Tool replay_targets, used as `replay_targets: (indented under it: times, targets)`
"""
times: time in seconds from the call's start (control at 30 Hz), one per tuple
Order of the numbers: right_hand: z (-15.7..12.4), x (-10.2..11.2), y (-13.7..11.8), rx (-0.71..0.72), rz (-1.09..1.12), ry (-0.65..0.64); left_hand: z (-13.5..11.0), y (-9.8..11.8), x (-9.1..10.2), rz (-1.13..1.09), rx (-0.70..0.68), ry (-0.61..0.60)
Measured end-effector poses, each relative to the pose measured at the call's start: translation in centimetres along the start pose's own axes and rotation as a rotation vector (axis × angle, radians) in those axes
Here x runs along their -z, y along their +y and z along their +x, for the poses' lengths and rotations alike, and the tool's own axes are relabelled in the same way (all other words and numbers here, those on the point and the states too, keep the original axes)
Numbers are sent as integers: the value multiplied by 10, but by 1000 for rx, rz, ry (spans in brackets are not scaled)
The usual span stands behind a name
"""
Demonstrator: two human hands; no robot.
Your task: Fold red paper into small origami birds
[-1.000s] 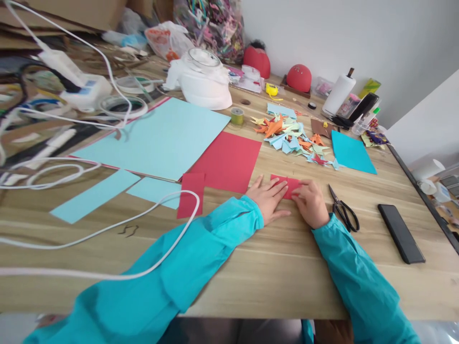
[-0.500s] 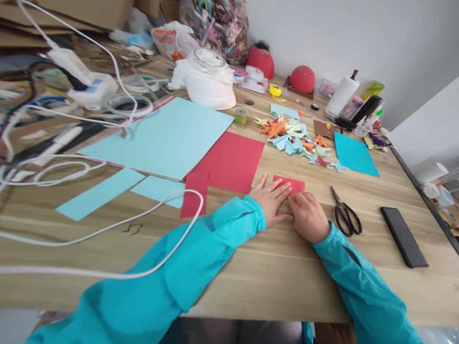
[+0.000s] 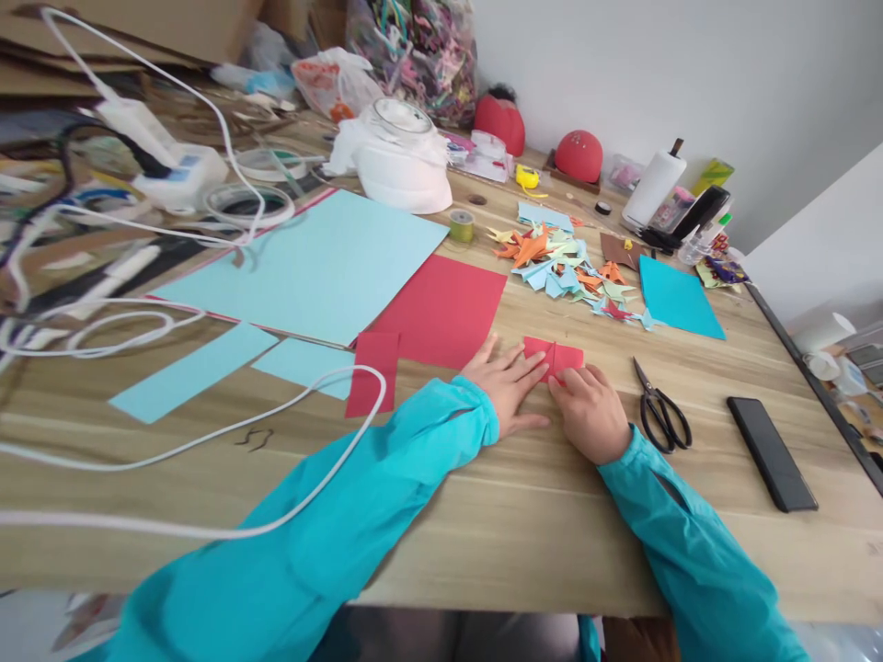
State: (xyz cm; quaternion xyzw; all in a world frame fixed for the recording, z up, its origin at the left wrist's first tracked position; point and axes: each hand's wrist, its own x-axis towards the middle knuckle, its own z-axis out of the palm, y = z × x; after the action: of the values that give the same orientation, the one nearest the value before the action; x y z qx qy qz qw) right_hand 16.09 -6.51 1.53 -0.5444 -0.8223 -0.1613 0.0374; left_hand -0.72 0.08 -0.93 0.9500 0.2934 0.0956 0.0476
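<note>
A small folded piece of red paper lies flat on the wooden table. My left hand rests flat beside it, fingers stretched out, the fingertips pressing its left edge. My right hand lies with curled fingers on the paper's near edge, pressing it down. Both arms wear teal sleeves. The near part of the paper is hidden under my fingers.
Black scissors and a dark phone lie right of my hands. A larger red sheet, light blue sheets and a pile of folded paper shapes lie beyond. White cables cross the left side.
My right hand slid left along the red paper's near edge, closer to my left hand. More of the paper's right part shows now. The left hand stayed nearly still.
</note>
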Motion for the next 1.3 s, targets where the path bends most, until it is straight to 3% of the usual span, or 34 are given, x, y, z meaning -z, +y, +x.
replay_targets:
  times: [0.1, 0.2, 0.27, 0.4, 0.53, 0.87, 1.03, 1.3]
  targets:
    - [0, -1, 1, -3, 10, -4, 0, 2, 14, 39, 48, -12]
    - [0, 0, 1, -15, 12, -17, 3, 6, 23, 117, 118, 70]
    - [1, -1, 1, -21, 22, -20, 6, 10, 21, 132, 125, 97]
    - [0, -5, 4, -34, 86, -17, 9, 13, 3, 38, -44, 60]
    - [-3, -10, 8, -46, 163, 22, 9, 11, -8, 28, -47, 66]
    - [-27, -7, 22, -167, 100, 51, 9, 11, -4, 13, -67, 89]
    - [-27, -12, 22, -211, 150, 98, 9, 16, -2, 2, -41, 89]
    - [-22, -13, 20, -210, 183, 54, 11, 22, 1, 22, -20, 93]
